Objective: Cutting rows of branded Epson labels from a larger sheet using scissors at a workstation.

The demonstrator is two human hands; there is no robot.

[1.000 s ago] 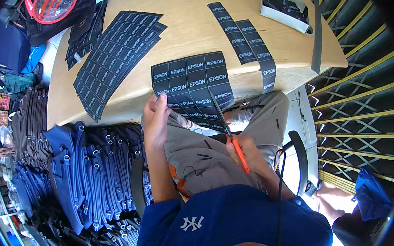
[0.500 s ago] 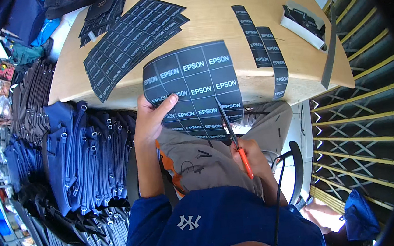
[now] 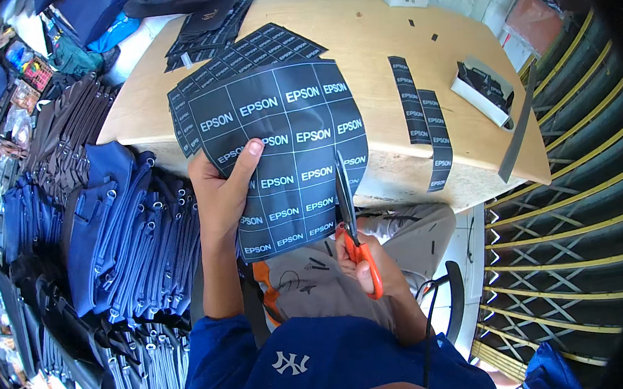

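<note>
A dark, flexible sheet point(image 3: 278, 175) with a grid of pale lines and white lettering is held up over my lap. My left hand point(image 3: 224, 191) grips its left side, thumb on the front and fingers behind. Orange-handled scissors point(image 3: 348, 210) are in my right hand point(image 3: 376, 259), fingers around the handles. The scissor blades point away from me, along the pale line left of the sheet's rightmost column. Below the blade tips, that column's lower part bends back behind the blades, and its lower end is partly hidden.
The wooden table point(image 3: 357, 38) ahead carries more printed sheets point(image 3: 269, 44), two cut strips point(image 3: 413, 104) and a white box point(image 3: 482, 94) of dark pieces. A long dark strip point(image 3: 519, 128) overhangs its right edge. Blue bags point(image 3: 126, 233) hang at left; a folding gate point(image 3: 560, 247) stands right.
The sheet has turned to face the view more fully and appears larger. My right hand has rotated, showing the scissor handles more broadly. The whole view has shifted slightly.
</note>
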